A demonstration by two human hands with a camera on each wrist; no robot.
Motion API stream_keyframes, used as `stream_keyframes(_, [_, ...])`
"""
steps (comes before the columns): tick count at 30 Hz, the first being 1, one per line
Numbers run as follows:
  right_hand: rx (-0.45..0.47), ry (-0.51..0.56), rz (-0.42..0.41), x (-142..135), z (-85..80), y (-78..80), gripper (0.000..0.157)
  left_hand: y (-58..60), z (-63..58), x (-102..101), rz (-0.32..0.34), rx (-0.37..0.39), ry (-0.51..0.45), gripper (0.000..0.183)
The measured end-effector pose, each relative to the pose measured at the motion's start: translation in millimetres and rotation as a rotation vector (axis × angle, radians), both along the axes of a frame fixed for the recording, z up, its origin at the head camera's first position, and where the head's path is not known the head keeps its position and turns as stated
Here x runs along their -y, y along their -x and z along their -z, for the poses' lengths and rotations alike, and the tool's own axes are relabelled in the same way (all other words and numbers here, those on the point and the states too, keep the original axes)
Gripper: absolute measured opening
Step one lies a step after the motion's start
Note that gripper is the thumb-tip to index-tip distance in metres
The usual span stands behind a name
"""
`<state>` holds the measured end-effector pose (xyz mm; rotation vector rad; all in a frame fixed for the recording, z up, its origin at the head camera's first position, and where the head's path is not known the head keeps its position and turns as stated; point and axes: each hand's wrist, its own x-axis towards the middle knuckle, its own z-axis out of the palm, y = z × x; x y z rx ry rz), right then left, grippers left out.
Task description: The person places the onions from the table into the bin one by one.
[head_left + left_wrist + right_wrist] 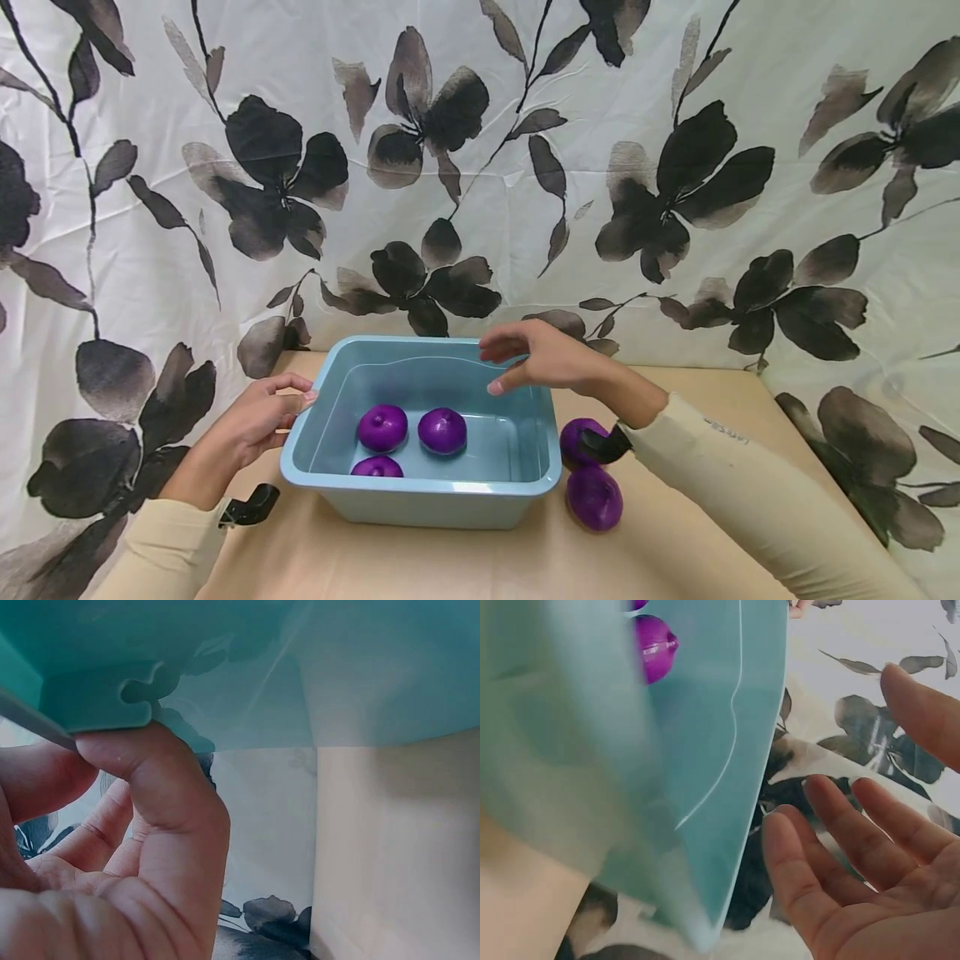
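Note:
A light blue plastic tub stands on the table, with three glossy purple onion-like rounds inside, one of them near the middle. My left hand pinches the tub's left rim between thumb and forefinger; the left wrist view shows that forefinger bent right under the rim. Over the back right corner of the tub is my right hand, its fingers spread and nothing in them. In the right wrist view its fingertips are beside the tub wall, and a purple round with a small nub shows inside.
Two more purple rounds lie outside the tub at its right, one nearer me and one partly hidden behind the black wrist strap. The pale wooden table ends at a white cloth with dark flowers.

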<state>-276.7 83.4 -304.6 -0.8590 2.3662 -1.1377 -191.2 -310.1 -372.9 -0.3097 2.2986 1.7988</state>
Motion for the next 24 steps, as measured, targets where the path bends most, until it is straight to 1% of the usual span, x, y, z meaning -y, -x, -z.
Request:
stream_keyframes(3, [-0.009,0.046,0.024,-22,2.0,-6.4,0.063,0.0,0.3,-1,-0.002,0.003,0.000,0.029])
stream_keyframes(6, [-0.026,0.093,0.054,-46,8.0,-13.6,0.061,-0.1,1.0,-1,-0.002,0.006,-0.004,0.028])
stream_keyframes(9, [-0.030,0.132,0.085,-70,17.1,-23.3,0.058,0.0,1.8,0,0.004,0.002,-0.005,0.027])
stream_keyframes(11, [-0.016,0.156,0.103,-85,24.3,-29.9,0.057,0.1,1.7,1,0.008,0.000,-0.009,0.026])
stream_keyframes(14, [0.013,0.203,0.119,-105,37.5,-37.6,0.056,-0.2,0.8,2,0.010,0.003,-0.016,0.025])
stream_keyframes(18, [0.062,0.251,0.133,-124,55.4,-45.3,0.057,-1.3,0.2,3,0.008,0.010,-0.020,0.022])
stream_keyframes(21, [0.090,0.254,0.157,-135,70.3,-51.7,0.058,-1.3,0.7,2,0.012,0.010,-0.016,0.024])
stream_keyframes(24, [0.098,0.260,0.176,-144,87.6,-58.7,0.058,-0.3,1.1,0,0.021,0.005,-0.017,0.025])
